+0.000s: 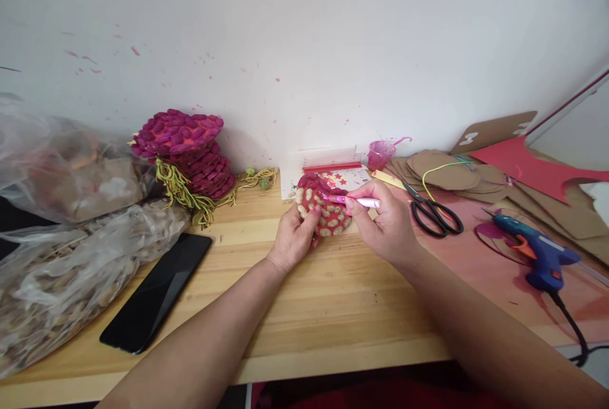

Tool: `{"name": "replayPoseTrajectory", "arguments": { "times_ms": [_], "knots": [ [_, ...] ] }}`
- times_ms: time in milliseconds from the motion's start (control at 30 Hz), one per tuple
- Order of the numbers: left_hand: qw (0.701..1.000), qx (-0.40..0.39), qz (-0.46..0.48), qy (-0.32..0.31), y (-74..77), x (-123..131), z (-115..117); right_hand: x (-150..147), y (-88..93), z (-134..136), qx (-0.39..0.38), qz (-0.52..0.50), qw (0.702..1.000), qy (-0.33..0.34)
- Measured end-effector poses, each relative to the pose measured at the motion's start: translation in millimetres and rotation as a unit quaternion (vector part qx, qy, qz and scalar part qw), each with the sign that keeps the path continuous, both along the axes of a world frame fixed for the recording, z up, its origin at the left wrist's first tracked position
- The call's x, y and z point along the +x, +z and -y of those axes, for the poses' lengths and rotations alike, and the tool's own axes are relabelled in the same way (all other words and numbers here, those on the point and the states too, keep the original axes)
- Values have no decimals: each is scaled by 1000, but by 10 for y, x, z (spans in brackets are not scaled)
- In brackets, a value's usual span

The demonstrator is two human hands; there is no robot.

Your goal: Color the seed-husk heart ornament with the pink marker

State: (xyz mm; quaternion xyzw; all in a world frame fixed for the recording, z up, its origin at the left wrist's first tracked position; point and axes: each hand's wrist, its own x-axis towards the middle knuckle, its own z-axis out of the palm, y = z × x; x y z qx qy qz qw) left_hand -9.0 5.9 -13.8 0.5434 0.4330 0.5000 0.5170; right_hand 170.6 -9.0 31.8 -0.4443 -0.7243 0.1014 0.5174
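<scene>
My left hand (295, 236) grips the lower left edge of a round red disc (328, 212) covered with peanut shells, its thumb on the front. Shells along the disc's upper part are magenta, while those lower down are plain tan. My right hand (387, 222) pinches a paintbrush (366, 202) with a white handle. The brush's magenta-stained tip touches the shells near the disc's upper middle. Behind the disc, a white sheet (290, 188) with small coloured stars lies against the wall.
Magenta shell-covered discs (190, 149) with yellow yarn (176, 190) are stacked at left. Nearby are plastic bags (95, 269) and a black phone (157, 292). At right are a pink paint cup (380, 154), black-handled scissors (435, 215), cardboard circles (442, 171) and a blue glue gun (537, 247).
</scene>
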Motion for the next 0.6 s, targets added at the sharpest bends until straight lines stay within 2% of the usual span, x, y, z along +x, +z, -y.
{"name": "replayPoseTrajectory", "arguments": {
  "times_ms": [133, 333, 600],
  "knots": [
    [999, 21, -42, 6, 0, 3, 25, -9, -17, 0, 3, 3, 1000, 20],
    [999, 6, -38, 29, 29, 16, 28, 11, -37, -24, 43, 31, 999, 1],
    [989, 68, -122, 42, -70, -27, 14, -8, -55, -16, 50, 34, 997, 38]
  ]
}}
